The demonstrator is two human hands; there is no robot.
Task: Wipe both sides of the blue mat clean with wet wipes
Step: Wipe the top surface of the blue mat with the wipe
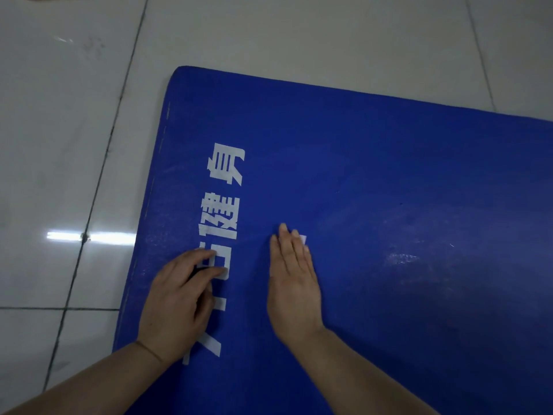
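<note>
Pale floor tiles [74, 175] carry the blue mat [389, 190], where the flat right hand [294, 283] presses a wet wipe [303, 239] mid-wipe while the loosely curled left hand [179, 298] steadies, holding nothing; next, probably sweep rightward.

wipe [303, 239] mostly under right hand [294, 283]

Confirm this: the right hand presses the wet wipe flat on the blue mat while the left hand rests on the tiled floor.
Not quite. In the head view the left hand rests on the blue mat, over its white lettering, not on the floor. The right hand does press the wet wipe flat.
</note>
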